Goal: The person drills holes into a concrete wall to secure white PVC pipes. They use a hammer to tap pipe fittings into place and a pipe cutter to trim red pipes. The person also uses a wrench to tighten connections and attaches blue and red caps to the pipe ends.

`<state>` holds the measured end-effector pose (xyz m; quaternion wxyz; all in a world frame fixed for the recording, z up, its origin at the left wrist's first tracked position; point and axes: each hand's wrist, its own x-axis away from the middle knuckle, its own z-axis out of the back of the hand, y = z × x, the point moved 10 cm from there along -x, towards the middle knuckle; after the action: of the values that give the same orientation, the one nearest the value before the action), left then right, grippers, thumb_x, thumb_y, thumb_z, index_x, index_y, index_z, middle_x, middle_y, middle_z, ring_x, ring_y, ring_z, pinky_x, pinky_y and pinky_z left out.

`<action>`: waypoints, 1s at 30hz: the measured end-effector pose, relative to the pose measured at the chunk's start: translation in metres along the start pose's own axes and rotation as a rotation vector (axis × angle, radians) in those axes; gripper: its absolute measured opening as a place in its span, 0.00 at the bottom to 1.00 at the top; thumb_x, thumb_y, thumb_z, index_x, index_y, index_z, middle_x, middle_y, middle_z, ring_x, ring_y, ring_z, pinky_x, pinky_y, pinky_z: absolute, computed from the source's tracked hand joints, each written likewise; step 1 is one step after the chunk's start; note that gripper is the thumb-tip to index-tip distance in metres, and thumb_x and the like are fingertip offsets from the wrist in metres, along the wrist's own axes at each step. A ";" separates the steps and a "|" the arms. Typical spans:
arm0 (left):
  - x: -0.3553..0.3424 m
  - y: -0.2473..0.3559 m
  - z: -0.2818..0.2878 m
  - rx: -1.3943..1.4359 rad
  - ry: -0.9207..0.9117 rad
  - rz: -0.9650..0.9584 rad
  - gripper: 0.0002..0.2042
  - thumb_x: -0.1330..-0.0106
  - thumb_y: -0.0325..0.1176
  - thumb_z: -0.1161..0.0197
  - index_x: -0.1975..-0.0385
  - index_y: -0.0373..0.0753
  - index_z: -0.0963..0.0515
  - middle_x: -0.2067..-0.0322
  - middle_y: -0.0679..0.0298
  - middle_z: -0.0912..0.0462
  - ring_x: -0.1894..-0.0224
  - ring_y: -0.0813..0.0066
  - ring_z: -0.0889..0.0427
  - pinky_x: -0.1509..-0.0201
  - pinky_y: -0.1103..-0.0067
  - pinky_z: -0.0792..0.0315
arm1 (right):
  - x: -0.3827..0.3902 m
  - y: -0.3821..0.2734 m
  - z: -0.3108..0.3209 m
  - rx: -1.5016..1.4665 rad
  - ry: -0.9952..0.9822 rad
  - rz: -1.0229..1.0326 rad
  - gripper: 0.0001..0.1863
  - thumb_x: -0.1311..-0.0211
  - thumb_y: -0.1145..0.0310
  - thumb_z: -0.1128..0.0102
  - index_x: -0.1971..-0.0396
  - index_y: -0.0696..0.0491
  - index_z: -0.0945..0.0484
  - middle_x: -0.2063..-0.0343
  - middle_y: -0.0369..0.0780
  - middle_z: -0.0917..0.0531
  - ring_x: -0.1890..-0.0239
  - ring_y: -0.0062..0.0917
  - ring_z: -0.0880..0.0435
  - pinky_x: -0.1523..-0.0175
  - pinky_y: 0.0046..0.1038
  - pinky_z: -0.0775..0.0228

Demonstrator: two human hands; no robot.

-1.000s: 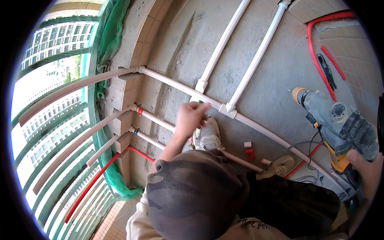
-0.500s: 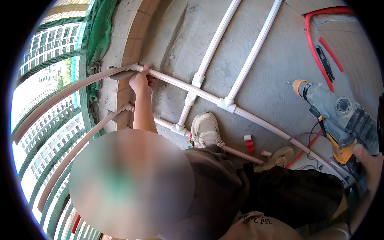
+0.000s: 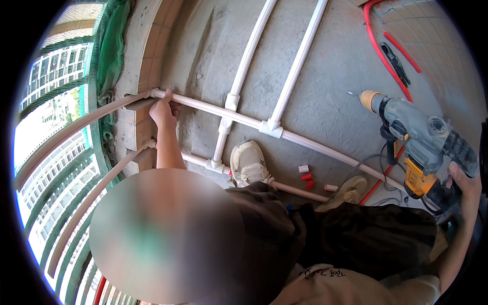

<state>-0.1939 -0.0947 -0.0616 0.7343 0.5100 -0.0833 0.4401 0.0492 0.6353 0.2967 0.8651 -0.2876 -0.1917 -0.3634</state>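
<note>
My left hand (image 3: 163, 112) is closed at the left end of a long white pipe (image 3: 203, 105), near the tiled ledge. Its thumb lies over the pipe and the fingers curl beside it. At the right, my right hand (image 3: 463, 179) grips the rear handle of a grey and yellow hammer drill (image 3: 417, 127). The drill's tan chuck (image 3: 369, 100) and thin bit point left, above the concrete floor. White fittings (image 3: 271, 128) join the long pipe to two pipes running away from me. A blurred patch covers part of my left arm.
Cut red and white pipe pieces (image 3: 307, 176) lie near my shoes (image 3: 248, 161). A black-handled tool (image 3: 395, 63) and red pipe (image 3: 378, 43) rest at the upper right. A dark cable (image 3: 382, 162) crosses the floor below the drill. Green railings and netting (image 3: 109, 61) border the left.
The view has shifted, moving the floor and pipes left and up in the picture. The drill has turned slightly, and my right hand and forearm show more fully. My left hand stays at the pipe.
</note>
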 end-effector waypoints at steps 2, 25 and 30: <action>0.000 0.000 -0.007 -0.012 -0.001 0.011 0.15 0.35 0.36 0.24 0.76 0.33 0.20 0.81 0.60 0.20 0.84 0.70 0.24 0.82 0.77 0.39 | 0.013 -0.028 -0.008 0.026 0.008 -0.047 0.31 0.38 0.52 0.29 0.45 0.58 0.27 0.64 0.36 0.21 0.69 0.19 0.25 0.60 0.23 0.32; 0.215 -0.089 -0.111 -0.488 -0.604 -0.051 0.22 0.30 0.47 0.31 0.74 0.29 0.18 0.84 0.62 0.22 0.88 0.79 0.29 0.85 0.80 0.38 | -0.004 -0.167 -0.053 -0.023 -0.239 0.125 0.17 0.50 0.72 0.18 0.65 0.60 0.19 0.74 0.38 0.15 0.70 0.18 0.19 0.61 0.24 0.27; 0.221 -0.099 -0.125 -0.311 -0.627 0.208 0.17 0.27 0.39 0.35 0.72 0.29 0.20 0.81 0.59 0.21 0.87 0.74 0.24 0.86 0.79 0.32 | -0.004 -0.173 -0.044 0.143 -0.240 0.268 0.18 0.51 0.70 0.17 0.65 0.60 0.19 0.73 0.38 0.16 0.70 0.20 0.21 0.61 0.26 0.27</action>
<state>-0.0300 0.1230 -0.0599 0.6932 0.4911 -0.4219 0.3166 -0.0761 0.5103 0.3227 0.8950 -0.2895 -0.2787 -0.1937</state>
